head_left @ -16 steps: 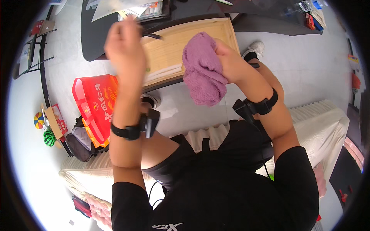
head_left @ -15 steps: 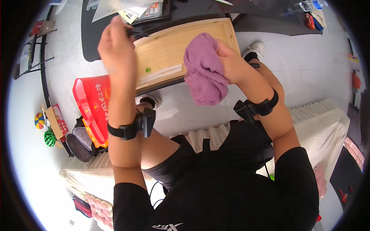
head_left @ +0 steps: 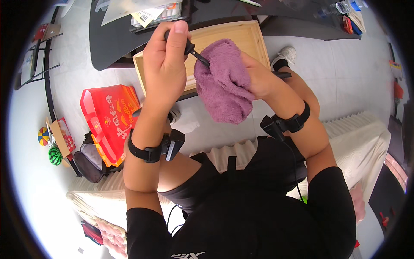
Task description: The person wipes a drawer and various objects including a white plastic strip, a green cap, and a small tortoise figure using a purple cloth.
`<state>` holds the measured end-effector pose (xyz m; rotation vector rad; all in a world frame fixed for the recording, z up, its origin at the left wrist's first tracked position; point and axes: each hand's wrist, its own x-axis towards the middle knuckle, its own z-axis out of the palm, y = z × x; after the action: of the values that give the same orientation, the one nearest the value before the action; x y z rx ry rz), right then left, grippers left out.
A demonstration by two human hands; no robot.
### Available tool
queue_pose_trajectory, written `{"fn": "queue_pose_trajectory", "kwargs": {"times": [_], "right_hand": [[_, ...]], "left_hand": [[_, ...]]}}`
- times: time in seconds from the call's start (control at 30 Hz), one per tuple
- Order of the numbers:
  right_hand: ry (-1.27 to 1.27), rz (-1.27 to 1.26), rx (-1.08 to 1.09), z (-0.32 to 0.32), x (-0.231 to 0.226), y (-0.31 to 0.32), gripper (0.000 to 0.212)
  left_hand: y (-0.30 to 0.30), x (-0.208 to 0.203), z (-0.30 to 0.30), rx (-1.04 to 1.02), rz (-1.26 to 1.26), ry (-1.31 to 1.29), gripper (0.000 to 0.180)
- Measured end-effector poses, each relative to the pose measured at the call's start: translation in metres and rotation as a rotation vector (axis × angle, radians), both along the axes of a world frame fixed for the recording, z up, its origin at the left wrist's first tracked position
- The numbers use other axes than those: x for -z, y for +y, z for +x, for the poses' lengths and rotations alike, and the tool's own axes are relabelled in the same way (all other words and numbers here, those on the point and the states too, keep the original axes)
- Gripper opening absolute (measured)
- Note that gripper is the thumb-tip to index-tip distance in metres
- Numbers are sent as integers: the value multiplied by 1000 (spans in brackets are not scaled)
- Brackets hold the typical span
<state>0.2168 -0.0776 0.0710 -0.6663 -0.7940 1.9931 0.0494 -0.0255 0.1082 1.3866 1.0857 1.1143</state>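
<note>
Black-handled tool (head_left: 189,48), long axis slanting toward frame's lower right, is being gripped by curled left hand (head_left: 165,60); purple cloth (head_left: 224,84), by right hand (head_left: 260,79), fingertips hidden.

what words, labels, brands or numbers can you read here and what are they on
I won't copy wording or brands, but print shows here:
Red bag: large white characters and orange lettering, wording withheld.
Black shirt: white lettering at the picture's lower edge, wording withheld.
Yellow-and-white label on the table: print too small to read.
Purple cloth and black-handled tool: no text visible.
</note>
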Motion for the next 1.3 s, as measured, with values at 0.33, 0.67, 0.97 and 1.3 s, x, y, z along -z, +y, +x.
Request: {"fn": "queue_pose_trajectory", "kwargs": {"times": [0.33,0.67,0.97,1.3], "right_hand": [[-165,151,30,0,10,5,26],[30,5,225,-3,8,7,20],[-75,-67,386,-3,17,15,31],[-460,290,413,4,14,17,20]], "left_hand": [[-2,3,6,-92,69,191,33],[-5,6,9,110,-152,-162,25],[-9,8,-2,119,140,311,21],[-11,2,-6,219,221,456,18]]}}
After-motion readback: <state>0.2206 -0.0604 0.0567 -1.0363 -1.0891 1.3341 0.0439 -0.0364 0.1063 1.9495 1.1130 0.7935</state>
